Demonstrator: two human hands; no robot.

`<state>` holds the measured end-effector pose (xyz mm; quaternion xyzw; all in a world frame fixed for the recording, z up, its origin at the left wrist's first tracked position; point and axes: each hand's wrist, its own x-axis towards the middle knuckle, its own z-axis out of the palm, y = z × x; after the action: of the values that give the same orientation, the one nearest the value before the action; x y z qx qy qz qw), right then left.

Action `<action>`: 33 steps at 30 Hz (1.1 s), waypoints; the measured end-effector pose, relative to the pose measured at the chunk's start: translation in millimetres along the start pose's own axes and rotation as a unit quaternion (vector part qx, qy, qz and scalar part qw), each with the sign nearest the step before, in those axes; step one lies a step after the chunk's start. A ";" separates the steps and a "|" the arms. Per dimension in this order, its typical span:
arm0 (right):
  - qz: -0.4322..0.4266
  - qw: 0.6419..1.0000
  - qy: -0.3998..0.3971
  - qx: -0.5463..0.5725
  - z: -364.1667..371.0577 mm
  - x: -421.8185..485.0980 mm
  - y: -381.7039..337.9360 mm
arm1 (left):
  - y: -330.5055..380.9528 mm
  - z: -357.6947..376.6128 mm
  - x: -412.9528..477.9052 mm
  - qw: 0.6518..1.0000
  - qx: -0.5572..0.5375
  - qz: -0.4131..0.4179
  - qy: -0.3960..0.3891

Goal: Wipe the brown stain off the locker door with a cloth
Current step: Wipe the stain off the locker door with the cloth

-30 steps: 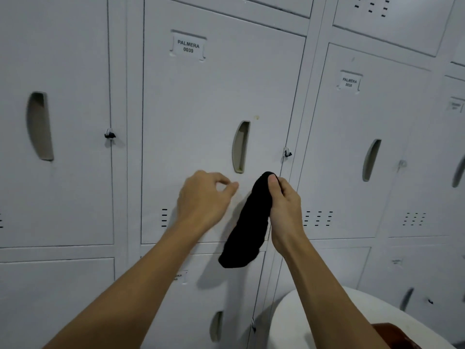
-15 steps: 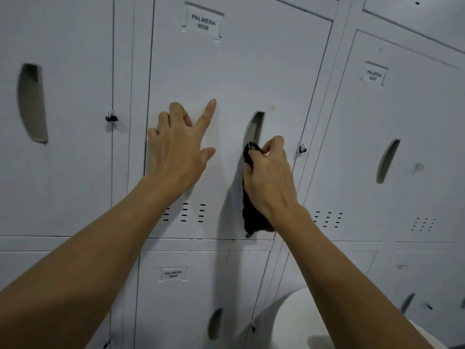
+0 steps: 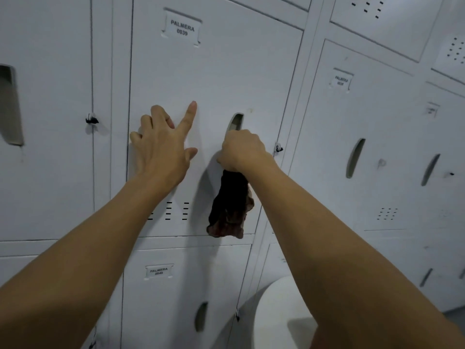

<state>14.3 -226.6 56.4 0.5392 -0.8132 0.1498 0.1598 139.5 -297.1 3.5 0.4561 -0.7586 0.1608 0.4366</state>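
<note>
Right hand (image 3: 242, 151) is closed in a fist on the dark cloth (image 3: 230, 205), knuckles against the locker door (image 3: 214, 79) at the lower part of the recessed handle slot (image 3: 236, 121). Its fingers are curled under and out of sight; most of the cloth hangs loose below the fist, down to the door's bottom edge. Left hand (image 3: 161, 144) lies flat on the same door, to the left of the right fingers, fingers (image 3: 189, 117) spread, index pointing up, holding nothing.

Stain: a faint brownish fleck (image 3: 250, 110) sits on the door just above and slightly right of the right fingers, beside the top of the slot. Judged to be the target, though it is too small and pale to be sure.

Step in hand: bringing the cloth to the mark. To do it well, I judge:
- move the fist up past the slot so the cloth, not the knuckles, meets the mark;
- bunch a pad of cloth under the fingertips, since the hanging tail does no work;
- rub in short strokes with firm pressure, left palm bracing the door against rattle.

Not visible: the cloth's contact face, whether it is damp, and any stain under the right hand. A white rounded object (image 3: 276, 318) below the right forearm is cut off; identity unclear.
</note>
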 end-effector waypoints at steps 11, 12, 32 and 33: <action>-0.010 0.974 0.087 0.211 23.4 -50.8 49.0 | -0.1 7.9 4.2 1.000 -0.002 -0.003 0.005; -0.026 0.973 0.117 0.195 24.1 -46.9 44.8 | -0.3 8.7 4.4 1.000 0.000 -0.002 0.005; -0.082 0.958 0.226 0.154 59.8 -29.8 35.4 | -2.6 8.2 4.7 1.000 0.009 -0.001 0.004; -0.074 0.958 0.219 0.169 56.1 -27.7 37.4 | -2.5 8.0 4.9 1.000 0.007 0.001 0.004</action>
<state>-15.6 -212.9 -8.6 0.5707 -0.6795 0.3868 0.2510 136.4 -306.3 2.6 0.4581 -0.7560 0.1680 0.4363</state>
